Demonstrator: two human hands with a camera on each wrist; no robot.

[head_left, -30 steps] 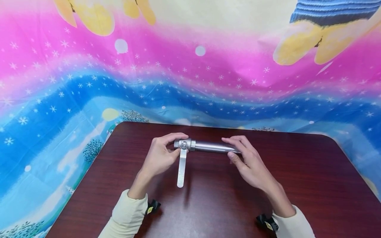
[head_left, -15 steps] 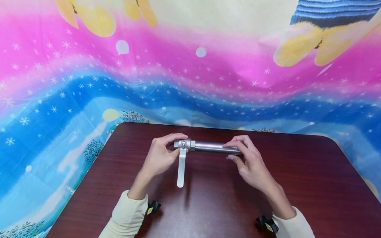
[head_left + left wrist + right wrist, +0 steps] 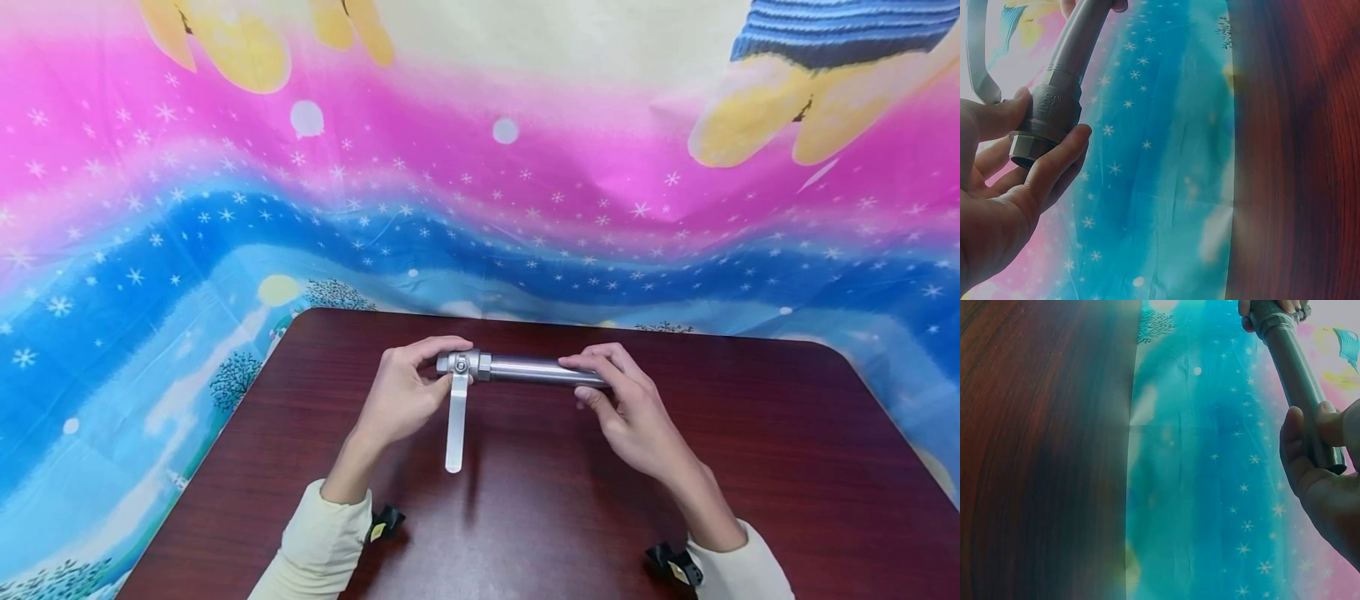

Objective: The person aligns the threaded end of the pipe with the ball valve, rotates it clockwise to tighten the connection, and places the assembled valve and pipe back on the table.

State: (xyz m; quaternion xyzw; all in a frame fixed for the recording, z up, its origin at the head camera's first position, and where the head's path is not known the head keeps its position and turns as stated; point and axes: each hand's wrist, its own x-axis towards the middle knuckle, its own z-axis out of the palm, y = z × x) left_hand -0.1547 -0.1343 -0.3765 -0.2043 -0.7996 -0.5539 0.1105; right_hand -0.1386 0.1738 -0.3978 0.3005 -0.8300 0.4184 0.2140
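Note:
A metal ball valve (image 3: 467,364) with a long flat lever handle (image 3: 456,425) is joined to a smooth steel pipe (image 3: 525,370), and both are held level above the table. My left hand (image 3: 406,392) grips the valve body by its left end, thumb below and fingers behind. The lever points toward me. At the pipe's far right end, my right hand (image 3: 637,417) pinches the tube between thumb and fingers. In the left wrist view the valve's hex end (image 3: 1029,149) faces the camera. The right wrist view shows the pipe's open end (image 3: 1337,467) beside the palm.
A dark reddish wooden table (image 3: 525,517) lies under the hands. Behind it hangs a colourful printed cloth (image 3: 480,208) with snowflakes, close against the table's back edge. Black wrist camera mounts (image 3: 386,523) sit at both cuffs.
My right hand's fingers have shifted on the pipe, lifting and closing round it again. The left hand and the valve have stayed nearly still.

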